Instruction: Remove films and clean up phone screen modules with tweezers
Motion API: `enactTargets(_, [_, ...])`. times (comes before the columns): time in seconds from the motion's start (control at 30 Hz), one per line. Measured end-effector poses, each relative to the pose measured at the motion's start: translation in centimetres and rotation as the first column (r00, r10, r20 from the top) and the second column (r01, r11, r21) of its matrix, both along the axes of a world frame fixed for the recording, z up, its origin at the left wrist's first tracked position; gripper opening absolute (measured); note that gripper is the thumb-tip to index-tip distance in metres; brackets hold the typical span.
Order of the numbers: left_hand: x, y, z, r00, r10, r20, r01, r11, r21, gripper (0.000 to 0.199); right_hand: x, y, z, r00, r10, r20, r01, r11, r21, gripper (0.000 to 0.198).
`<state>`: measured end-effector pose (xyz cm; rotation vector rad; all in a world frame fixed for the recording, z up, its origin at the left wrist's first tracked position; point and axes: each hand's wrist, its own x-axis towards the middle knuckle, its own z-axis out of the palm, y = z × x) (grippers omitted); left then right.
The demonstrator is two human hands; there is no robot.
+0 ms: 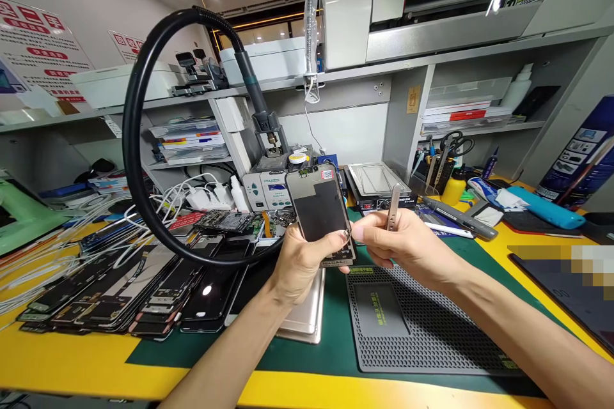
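While the left hand [300, 252] holds a phone part [317, 208] by its lower end, thumb across the front and fingers closed round it, the right hand [405, 236] is at its right edge. The phone part is raised and tilted above the far left corner of the grey mat [432, 326], its label near the top. The right fingers are drawn together in a narrow pinch, and a slim metal tool [393, 204] is held in that hand, pointing up; whether the fingertips touch the phone part, I cannot tell.

Just left of the grey mat lies a gold phone [309, 319], and farther left are rows of dark phone parts [108, 291]. Beyond the mat stand a control box [266, 188] on its left and a yellow bottle [453, 187] on its right. A thick black hose [132, 108] loops up to the mat's left. Under the mat, a green sheet [330, 361] covers part of the yellow surface [288, 396].
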<state>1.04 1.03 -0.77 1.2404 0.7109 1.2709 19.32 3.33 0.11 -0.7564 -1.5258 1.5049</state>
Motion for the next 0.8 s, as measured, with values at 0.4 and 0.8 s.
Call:
enactTargets(0.4, [0.17, 0.07, 0.14, 0.999, 0.024, -0.023, -0.024, 1.0, 0.008, 0.014, -0.21, -0.28, 0.12, 0.995, -0.078, 0.061, 0.073, 0.994, 0.087, 0.029])
enactTargets(0.8, [0.22, 0.09, 0.02, 0.998, 0.051, -0.027, -0.051, 0.999, 0.002, 0.017, -0.1, -0.11, -0.16, 0.99, -0.111, 0.092, 0.101, 0.989, 0.112, 0.025])
